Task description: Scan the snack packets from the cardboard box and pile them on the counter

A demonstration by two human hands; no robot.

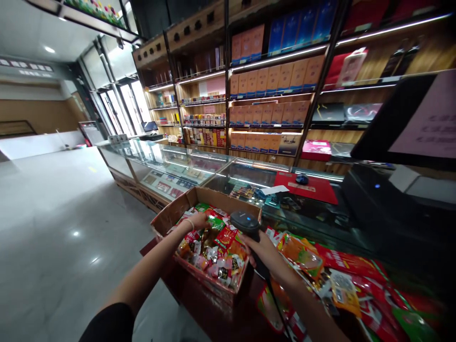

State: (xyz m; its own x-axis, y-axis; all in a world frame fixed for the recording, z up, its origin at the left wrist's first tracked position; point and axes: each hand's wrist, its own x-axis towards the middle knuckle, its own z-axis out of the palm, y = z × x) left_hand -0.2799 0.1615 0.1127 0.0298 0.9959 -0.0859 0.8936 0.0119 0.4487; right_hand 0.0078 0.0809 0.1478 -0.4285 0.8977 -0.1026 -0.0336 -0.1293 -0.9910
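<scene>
A black barcode scanner (245, 220) with a small blue light is gripped in my right hand (262, 248), its head over the right side of an open cardboard box (208, 280). From the handle a dark cord runs down past my wrist. Small snack packets (213, 254) in red, green, clear and white fill the box. My left hand (199, 221), with a band at the wrist, reaches in over the far left part of these packets. Its fingers are curled down beside a green packet (215, 222); what they hold, if anything, is hidden.
More snack packets (301, 254) lie heaped at the right. Behind the box runs a glass display counter (210, 164) bearing a red mat (322, 190), a mouse (301, 179) and a white paper slip (275, 190). A monitor (384, 118) stands at the right. Stocked shelves line the wall.
</scene>
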